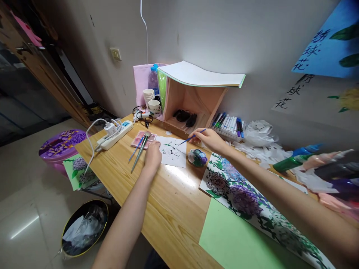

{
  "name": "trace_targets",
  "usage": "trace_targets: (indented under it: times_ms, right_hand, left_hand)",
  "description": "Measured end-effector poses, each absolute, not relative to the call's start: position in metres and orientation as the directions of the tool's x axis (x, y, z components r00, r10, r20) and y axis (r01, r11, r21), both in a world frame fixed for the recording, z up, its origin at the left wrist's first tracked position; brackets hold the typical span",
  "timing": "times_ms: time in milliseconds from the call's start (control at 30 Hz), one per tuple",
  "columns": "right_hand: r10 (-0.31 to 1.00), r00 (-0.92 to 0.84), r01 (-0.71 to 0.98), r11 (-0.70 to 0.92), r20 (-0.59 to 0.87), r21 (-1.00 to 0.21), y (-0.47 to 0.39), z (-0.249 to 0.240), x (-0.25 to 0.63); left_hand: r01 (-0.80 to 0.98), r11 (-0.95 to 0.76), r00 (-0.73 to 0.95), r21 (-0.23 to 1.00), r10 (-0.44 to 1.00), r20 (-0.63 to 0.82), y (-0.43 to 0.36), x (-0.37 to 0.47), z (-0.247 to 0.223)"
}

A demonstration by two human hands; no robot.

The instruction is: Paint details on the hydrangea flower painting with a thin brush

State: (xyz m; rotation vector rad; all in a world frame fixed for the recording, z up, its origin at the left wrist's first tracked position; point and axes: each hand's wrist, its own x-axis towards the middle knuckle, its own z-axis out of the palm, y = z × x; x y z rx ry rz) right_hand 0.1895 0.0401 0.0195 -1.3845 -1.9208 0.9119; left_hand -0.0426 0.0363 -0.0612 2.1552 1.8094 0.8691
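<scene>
A thin blue paintbrush (191, 136) is pinched in my right hand (209, 139). Its tip meets a white sheet of paper (179, 158) marked with small dark green and black strokes. My left hand (153, 154), fingers curled, rests on the sheet's left edge; the fingertips are partly hidden. Beside that hand lie a wide-headed brush (139, 154) and a slim blue brush (135, 150), over a pixelated pinkish item (136, 139). A small palette (197, 157) with white, green and purple paint sits right of the sheet. Under my right forearm is a painting of purple hydrangeas (244, 200).
A power strip (114, 136) with cables lies at the table's left edge. Behind stand an open box (193, 101), paper cups (149, 96) and a marker set (228, 125). Paint tubes (291, 161) and crumpled tissues (259, 136) lie right. A bin (84, 228) stands on the floor.
</scene>
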Motion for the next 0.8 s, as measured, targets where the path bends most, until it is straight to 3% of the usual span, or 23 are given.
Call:
trace_targets:
  times_ms: [100, 267, 467, 667, 800]
  right_hand:
    - [0.96, -0.275, 0.597, 0.216, 0.055, -0.773, 0.043, 0.018, 0.185]
    - [0.962, -0.228, 0.699, 0.271, 0.153, -0.662, 0.037, 0.023, 0.183]
    - [0.952, -0.284, 0.739, 0.293, 0.113, -0.606, 0.026, 0.033, 0.184]
    - [0.949, -0.276, 0.549, 0.283, 0.149, -0.786, 0.026, 0.034, 0.202]
    - [0.956, -0.181, 0.543, 0.294, 0.232, -0.787, 0.02, 0.041, 0.231]
  left_hand:
    - [0.839, -0.229, 0.078, 0.493, 0.948, 0.308, 0.035, -0.042, -0.06]
    - [0.845, -0.226, 0.075, 0.485, 0.948, 0.31, 0.034, -0.04, -0.058]
    - [0.85, -0.224, 0.069, 0.476, 0.945, 0.32, 0.033, -0.039, -0.058]
    - [0.855, -0.223, 0.048, 0.469, 0.933, 0.356, 0.031, -0.037, -0.047]
    - [0.856, -0.265, 0.039, 0.443, 0.889, 0.457, 0.011, -0.01, -0.034]
